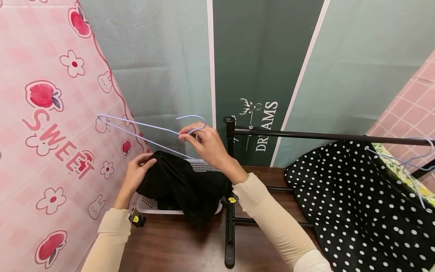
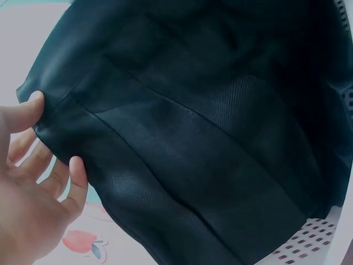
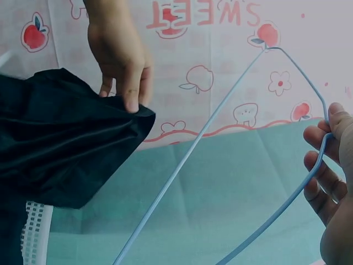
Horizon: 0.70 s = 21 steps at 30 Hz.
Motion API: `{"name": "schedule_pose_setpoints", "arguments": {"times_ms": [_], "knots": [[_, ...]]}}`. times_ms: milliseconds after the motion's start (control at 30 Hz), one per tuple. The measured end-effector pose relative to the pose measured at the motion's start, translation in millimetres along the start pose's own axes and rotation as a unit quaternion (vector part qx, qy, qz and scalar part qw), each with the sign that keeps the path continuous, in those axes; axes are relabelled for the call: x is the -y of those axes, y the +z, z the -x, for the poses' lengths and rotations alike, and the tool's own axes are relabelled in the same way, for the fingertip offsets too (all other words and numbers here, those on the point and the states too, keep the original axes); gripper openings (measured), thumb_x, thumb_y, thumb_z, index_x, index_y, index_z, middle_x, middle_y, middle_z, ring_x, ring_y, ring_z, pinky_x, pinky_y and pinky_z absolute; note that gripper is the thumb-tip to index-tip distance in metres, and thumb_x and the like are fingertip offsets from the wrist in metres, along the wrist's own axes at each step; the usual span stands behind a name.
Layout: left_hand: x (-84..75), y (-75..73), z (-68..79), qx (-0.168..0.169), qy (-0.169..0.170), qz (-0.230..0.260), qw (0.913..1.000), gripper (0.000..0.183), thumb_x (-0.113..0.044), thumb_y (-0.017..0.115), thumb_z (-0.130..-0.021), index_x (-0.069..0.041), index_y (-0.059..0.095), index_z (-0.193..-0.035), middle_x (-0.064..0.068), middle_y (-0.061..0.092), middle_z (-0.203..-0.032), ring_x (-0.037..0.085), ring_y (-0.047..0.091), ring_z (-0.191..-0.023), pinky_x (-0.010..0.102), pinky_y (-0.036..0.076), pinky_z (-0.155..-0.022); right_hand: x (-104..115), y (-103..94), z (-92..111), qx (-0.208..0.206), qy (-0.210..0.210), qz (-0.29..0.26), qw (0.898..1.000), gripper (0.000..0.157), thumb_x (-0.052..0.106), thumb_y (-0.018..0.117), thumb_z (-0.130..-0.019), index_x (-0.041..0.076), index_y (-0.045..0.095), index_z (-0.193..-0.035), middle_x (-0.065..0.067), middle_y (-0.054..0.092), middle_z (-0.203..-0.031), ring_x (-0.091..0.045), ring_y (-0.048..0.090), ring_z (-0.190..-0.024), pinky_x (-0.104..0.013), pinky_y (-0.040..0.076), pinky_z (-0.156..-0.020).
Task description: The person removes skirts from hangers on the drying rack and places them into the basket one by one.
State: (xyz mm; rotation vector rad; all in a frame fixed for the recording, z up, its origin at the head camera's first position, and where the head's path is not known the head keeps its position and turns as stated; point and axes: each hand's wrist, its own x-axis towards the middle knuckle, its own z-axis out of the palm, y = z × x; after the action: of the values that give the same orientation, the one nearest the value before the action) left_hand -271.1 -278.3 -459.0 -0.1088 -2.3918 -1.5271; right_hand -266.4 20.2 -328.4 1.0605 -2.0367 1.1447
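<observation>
A black garment [image 1: 190,181] hangs partly over a white plastic basket [image 1: 159,211], its upper left edge raised. My left hand [image 1: 137,173] pinches that edge between thumb and fingers, as the left wrist view shows with the dark cloth [image 2: 165,138] spread out beyond the fingertips. In my right hand [image 1: 207,145] is a light blue wire hanger [image 1: 142,124], gripped near the base of its hook. The hanger's long end points left, above the garment. In the right wrist view its thin frame [image 3: 185,157] stands apart from the held corner of cloth.
A black clothes rack [image 1: 306,135] stands to the right, its foot [image 1: 230,241] beside the basket. A black polka-dot garment [image 1: 357,196] hangs from it, with more hangers [image 1: 408,162] at the far right. Pink printed cloth [image 1: 51,151] covers the left wall.
</observation>
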Motion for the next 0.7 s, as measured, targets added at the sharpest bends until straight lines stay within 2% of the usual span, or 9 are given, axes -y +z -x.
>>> {"name": "schedule_pose_setpoints", "arguments": {"times_ms": [167,333,500,567,700], "knots": [[2.4,11.0,0.3,0.008,0.000,-0.002,1.0000,0.029,-0.016,0.075,-0.101,0.002,0.075,-0.123,0.007,0.075,-0.107,-0.003,0.060,-0.084,0.012,0.048,-0.075,0.1,-0.6,2.1,0.007,0.009,0.000,1.000,0.011,0.015,0.075,-0.099,0.009,0.080,-0.108,-0.002,0.078,-0.103,-0.011,0.054,-0.072,-0.022,0.045,-0.066],[3.2,19.6,-1.3,-0.002,-0.021,0.022,0.9995,0.028,-0.014,0.076,-0.100,0.005,0.074,-0.121,0.009,0.075,-0.100,0.002,0.062,-0.075,0.016,0.054,-0.067,0.0,0.0,3.4,0.014,0.012,0.003,1.000,0.012,0.015,0.074,-0.100,0.009,0.080,-0.108,-0.002,0.078,-0.102,-0.011,0.053,-0.071,-0.022,0.045,-0.066],[6.2,25.6,-2.7,-0.003,-0.025,0.030,0.9992,0.028,-0.012,0.075,-0.101,0.007,0.073,-0.121,0.016,0.075,-0.101,0.005,0.063,-0.068,0.019,0.056,-0.062,-0.4,1.0,4.2,0.019,0.011,0.008,1.000,0.012,0.016,0.073,-0.101,0.009,0.080,-0.109,-0.002,0.078,-0.102,-0.011,0.054,-0.072,-0.023,0.045,-0.066],[9.3,27.5,-2.8,0.002,-0.027,0.023,0.9994,0.028,-0.012,0.073,-0.102,0.007,0.072,-0.123,0.019,0.074,-0.103,0.005,0.063,-0.065,0.020,0.056,-0.062,-0.9,1.3,4.8,0.021,0.013,0.009,1.000,0.013,0.016,0.073,-0.101,0.009,0.080,-0.109,-0.002,0.078,-0.103,-0.011,0.054,-0.072,-0.023,0.045,-0.066],[15.2,31.6,-2.1,0.026,-0.029,0.035,0.9987,0.029,-0.006,0.068,-0.104,0.010,0.067,-0.128,0.030,0.071,-0.114,0.002,0.066,-0.074,0.022,0.061,-0.066,-1.7,2.5,6.9,0.028,0.018,0.011,0.999,0.013,0.017,0.073,-0.102,0.010,0.080,-0.110,-0.002,0.078,-0.104,-0.011,0.053,-0.071,-0.023,0.044,-0.066]]}}
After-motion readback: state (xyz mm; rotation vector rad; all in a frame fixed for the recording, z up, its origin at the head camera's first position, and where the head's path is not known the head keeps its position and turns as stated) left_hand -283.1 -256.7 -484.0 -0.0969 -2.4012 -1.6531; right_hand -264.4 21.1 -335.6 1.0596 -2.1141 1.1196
